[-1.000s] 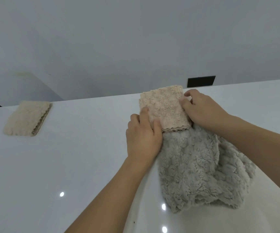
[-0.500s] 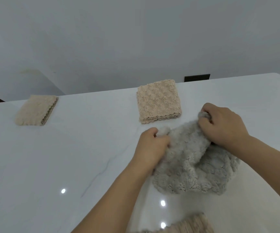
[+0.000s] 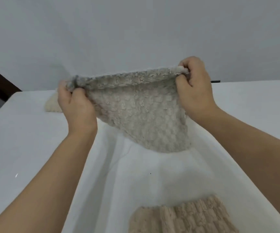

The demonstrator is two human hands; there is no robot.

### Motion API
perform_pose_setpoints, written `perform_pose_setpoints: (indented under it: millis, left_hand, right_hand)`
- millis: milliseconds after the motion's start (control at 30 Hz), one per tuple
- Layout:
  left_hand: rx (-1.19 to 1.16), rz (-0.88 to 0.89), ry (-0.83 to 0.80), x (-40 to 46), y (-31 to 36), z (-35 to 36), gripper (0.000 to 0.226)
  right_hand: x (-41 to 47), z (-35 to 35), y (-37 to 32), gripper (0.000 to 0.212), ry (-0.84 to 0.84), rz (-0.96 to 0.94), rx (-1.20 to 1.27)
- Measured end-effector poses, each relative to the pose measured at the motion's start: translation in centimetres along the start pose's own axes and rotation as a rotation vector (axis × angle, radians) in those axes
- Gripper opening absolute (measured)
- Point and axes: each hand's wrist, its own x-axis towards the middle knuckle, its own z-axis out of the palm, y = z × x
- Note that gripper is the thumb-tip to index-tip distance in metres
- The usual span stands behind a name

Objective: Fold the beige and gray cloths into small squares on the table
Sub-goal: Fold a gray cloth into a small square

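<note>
Fluffy gray cloth (image 3: 135,115) lifted clear above the white table (image 3: 152,182), pinched at one top corner in the closed left hand (image 3: 76,105) and at the other in the closed right hand (image 3: 194,91), top edge stretched between, lower part hanging loose. Best to pull the edge taut and level, shake out the sagging lower corner, then lay flat on bare table between the cream folded cloth (image 3: 51,106) far left and the ribbed beige cloth (image 3: 183,217) near right, before halving.
</note>
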Motion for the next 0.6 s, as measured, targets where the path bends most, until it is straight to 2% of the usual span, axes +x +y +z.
perform_pose_setpoints:
  millis: [67, 167, 267, 300, 367, 433, 467, 533, 600]
  left_hand:
    - [-0.06, 0.094, 0.005, 0.4, 0.3, -1.6, 0.027]
    - [-0.092, 0.15, -0.021, -0.1, -0.4, -4.2, 0.027]
    - [0.006, 0.062, -0.084, -1.8, -3.0, -7.6, 0.015]
    - [0.053, 0.025, -0.129, -2.7, -4.2, -8.8, 0.012]
    - [0.136, -0.068, -0.283, -4.9, -6.4, -11.1, 0.016]
    - [0.255, -0.272, -0.549, -6.7, -8.1, -12.8, 0.021]
    - [0.335, -0.402, -0.727, -7.4, -8.6, -13.3, 0.022]
    - [0.483, -0.576, -1.041, -8.0, -9.3, -14.0, 0.021]
    - [0.539, -0.61, -1.116, -7.7, -9.4, -14.2, 0.015]
  right_hand:
    - [0.0, 1.2, -1.6, 0.022, 0.044, 0.018, 0.14]
    - [-1.3, 2.3, -3.1, 0.021, 0.054, 0.083, 0.26]
    - [-3.6, 3.0, -2.5, 0.021, -0.095, 0.163, 0.148]
    - [-4.4, 3.2, -1.7, 0.021, -0.232, 0.217, 0.033]
    - [-5.4, 3.4, -0.2, 0.012, -0.678, 0.413, -0.265]
    - [-6.0, 3.3, 0.7, 0.005, -1.167, 0.672, -0.59]
    - [-6.2, 3.2, 1.0, 0.011, -1.326, 0.763, -0.71]
    - [-6.5, 3.0, 1.6, 0.035, -1.444, 0.836, -0.818]
    - [-6.5, 2.9, 2.0, 0.054, -1.463, 0.852, -0.851]
